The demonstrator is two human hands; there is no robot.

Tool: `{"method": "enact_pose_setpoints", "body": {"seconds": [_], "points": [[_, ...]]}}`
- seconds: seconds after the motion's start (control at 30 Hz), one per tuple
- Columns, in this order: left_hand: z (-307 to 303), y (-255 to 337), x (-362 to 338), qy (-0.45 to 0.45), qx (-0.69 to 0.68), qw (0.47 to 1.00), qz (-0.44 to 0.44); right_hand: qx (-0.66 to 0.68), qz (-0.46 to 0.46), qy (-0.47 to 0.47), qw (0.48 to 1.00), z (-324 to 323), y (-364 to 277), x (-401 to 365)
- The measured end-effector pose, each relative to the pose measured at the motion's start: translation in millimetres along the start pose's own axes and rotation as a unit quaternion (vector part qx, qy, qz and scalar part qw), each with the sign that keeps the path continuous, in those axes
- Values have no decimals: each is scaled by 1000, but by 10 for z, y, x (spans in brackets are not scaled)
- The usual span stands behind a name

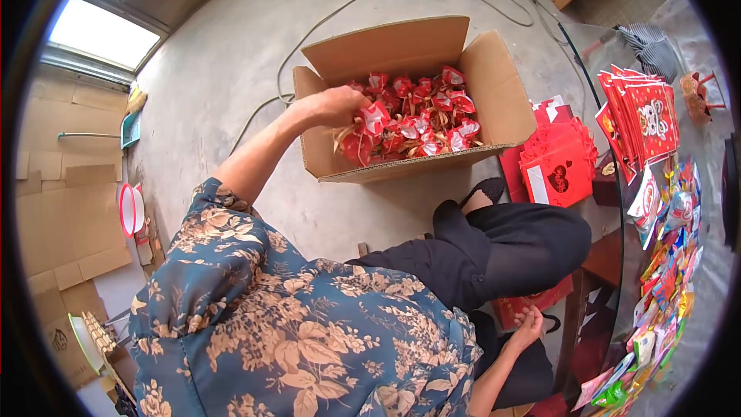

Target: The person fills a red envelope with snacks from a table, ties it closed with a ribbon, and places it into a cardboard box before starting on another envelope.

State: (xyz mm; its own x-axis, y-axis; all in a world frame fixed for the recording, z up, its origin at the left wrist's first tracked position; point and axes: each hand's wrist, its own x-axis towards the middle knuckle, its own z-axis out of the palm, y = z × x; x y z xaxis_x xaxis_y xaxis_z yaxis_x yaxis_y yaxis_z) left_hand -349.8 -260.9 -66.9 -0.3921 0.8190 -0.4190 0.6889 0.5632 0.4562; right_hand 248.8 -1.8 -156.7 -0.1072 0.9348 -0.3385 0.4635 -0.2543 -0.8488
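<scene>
My left hand [342, 105] reaches over the left side of an open cardboard box [502, 85]. Its fingers are closed at the gathered top of a red-and-white tied gift bag [373, 118]. Many similar red gift bags [421, 93] with tan ribbons fill the box around it. Down by my lap, my right hand [528, 326] has its fingers curled together, and nothing shows in them. Just beside that hand, a red packet or box [540, 303] is partly hidden under my leg.
A glass table [617, 278] on the right bears red printed bags [648, 120] and a long row of colourful snack packets [668, 293]. Red heart-printed bags [559, 178] are stacked beside the box. A cable [340, 12] runs across the floor behind it.
</scene>
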Motion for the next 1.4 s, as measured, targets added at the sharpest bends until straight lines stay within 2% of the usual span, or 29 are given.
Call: {"method": "enact_pose_setpoints", "body": {"seconds": [0.07, 0.27, 0.43, 0.47, 0.63, 0.73, 0.77, 0.87, 0.93, 1.07, 1.13, 1.17, 1.23, 1.3, 1.33, 1.37, 1.4], "points": [[118, -72, 86, -62, 4, 998, -1, -8, 6, 0, 1000, 44, 8, 0], [589, -312, 347, -171, 64, 981, -63, -31, -2, -14, 999, -85, 62, 34], [772, -354, 452, -260, -3, 959, -109, -36, 3, -14, 999, -162, 170, 60], [1050, -581, 562, -285, 24, 956, -65, -34, 5, -16, 999, -163, 179, 69], [1338, -595, 624, -239, 78, 967, -51, -40, 1, -36, 999, -139, 147, 67], [1614, -723, 628, -191, 55, 980, -19, -49, -1, -48, 998, -154, 154, 88], [1714, -806, 683, -208, 40, 977, 22, -54, 1, -51, 997, -157, 162, 88], [1941, -862, 785, -176, -17, 982, 65, -86, 17, -55, 995, -151, 197, 112], [2168, -986, 937, -171, 9, 983, 70, -103, 35, -60, 992, -104, 200, 67], [2235, -1173, 671, -139, -43, 987, 73, -76, 32, -65, 995, -35, 126, 6], [2275, -1389, 680, -140, -49, 984, 103, -57, 22, -70, 996, 20, 21, -47], [2411, -1604, 753, -142, -42, 980, 130, -27, 52, -61, 996, 67, -40, -76], [2604, -1956, 875, -151, -59, 973, 161, -68, 11, -74, 995, 76, 102, -20], [2439, -1849, 934, -195, -11, 974, 115, -52, 31, -69, 996, 174, 40, -46], [2172, -1531, 881, -168, 32, 969, 180, -78, 6, -66, 995, 193, 61, -38], [2176, -1630, 950, -171, 16, 955, 242, -79, -1, -68, 995, 208, 21, -51], [2123, -1674, 1026, -202, 37, 954, 218, -80, -7, -72, 994, 230, -38, -79]]}}
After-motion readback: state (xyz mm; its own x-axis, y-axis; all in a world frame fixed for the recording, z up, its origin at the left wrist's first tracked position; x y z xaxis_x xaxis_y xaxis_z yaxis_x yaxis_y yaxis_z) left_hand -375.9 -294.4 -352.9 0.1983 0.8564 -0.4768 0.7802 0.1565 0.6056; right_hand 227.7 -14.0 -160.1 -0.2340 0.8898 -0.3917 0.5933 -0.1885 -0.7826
